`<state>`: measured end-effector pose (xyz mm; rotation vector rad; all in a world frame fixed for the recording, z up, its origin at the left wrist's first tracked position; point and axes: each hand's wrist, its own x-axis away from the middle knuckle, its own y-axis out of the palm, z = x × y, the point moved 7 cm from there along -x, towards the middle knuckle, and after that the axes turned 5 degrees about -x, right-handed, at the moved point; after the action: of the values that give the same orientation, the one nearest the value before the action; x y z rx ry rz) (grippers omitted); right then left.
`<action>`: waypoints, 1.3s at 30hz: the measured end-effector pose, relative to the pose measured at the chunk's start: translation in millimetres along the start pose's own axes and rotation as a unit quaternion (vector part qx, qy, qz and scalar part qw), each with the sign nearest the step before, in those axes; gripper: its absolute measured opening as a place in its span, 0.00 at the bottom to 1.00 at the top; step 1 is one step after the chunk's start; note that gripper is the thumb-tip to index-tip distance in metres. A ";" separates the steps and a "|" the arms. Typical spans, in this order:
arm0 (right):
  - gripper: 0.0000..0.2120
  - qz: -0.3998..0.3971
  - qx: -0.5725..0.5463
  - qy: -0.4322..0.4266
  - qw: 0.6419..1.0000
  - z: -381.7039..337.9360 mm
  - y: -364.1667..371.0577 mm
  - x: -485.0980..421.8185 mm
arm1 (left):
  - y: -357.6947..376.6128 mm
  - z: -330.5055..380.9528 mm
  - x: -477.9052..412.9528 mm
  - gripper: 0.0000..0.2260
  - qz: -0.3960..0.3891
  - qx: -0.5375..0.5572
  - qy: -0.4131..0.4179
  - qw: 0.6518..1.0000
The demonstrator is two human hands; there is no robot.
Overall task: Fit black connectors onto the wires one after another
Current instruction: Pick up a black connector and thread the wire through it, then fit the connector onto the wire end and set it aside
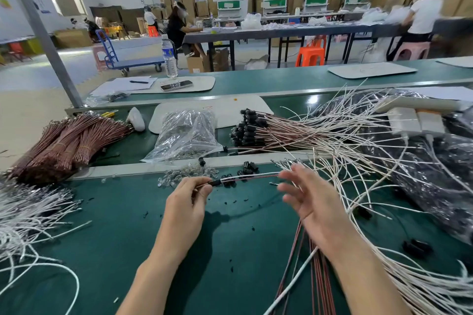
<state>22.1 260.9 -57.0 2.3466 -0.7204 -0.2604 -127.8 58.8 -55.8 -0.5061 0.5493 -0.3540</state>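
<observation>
Left hand [188, 198] pinches the wire pair [250, 177] between thumb and forefinger. Black connector [216, 182] sits on the pair right off those fingertips, on the side toward the right hand. Right hand [311, 199] is released, fingers spread and blurred, tips next to the far end of the pair; can't tell if any tip touches it. Looks like the seating step: connector is on, not confirmed fully home. My take: pinch close behind the connector so the wires don't buckle, take the pair with the right fingers just past the connector, then push both conductors in together, straight along the axis, no twist. Check white and brown ends sit level before pushing; uneven ends are the likely failure. Loose connectors [249, 167] lie just beyond the fingertips of both hands, easy reach for the next one. Spare wires [313, 263] run under the right palm toward the wrist; whether the hand holds them is hidden. Finished pile [247, 125] is well beyond the fingers, so drop-off needs a forward reach.
</observation>
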 end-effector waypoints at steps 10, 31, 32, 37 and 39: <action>0.17 -0.023 0.147 0.050 0.988 43.9 26.0 5.0 | 42.2 28.5 16.7 0.05 -0.113 0.119 -0.028 0.986; 0.14 -0.062 0.152 0.011 0.986 57.7 48.5 14.1 | 16.7 12.2 28.4 0.03 -0.085 0.248 -0.080 0.962; 0.14 -0.061 0.151 0.017 0.986 59.1 48.7 14.7 | 17.3 14.1 28.6 0.02 -0.085 0.246 -0.076 0.963; 0.09 -0.048 0.143 0.037 0.988 60.5 44.3 13.3 | 19.0 18.3 29.7 0.07 -0.102 0.253 -0.067 0.960; 0.08 -0.041 0.131 0.043 0.990 61.6 42.5 11.8 | 17.4 15.5 28.7 0.09 -0.114 0.247 -0.072 0.959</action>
<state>-8.6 194.4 -76.4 2.6225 -0.6516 -0.1044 -92.8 65.8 -65.4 -0.1068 0.2431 -0.6491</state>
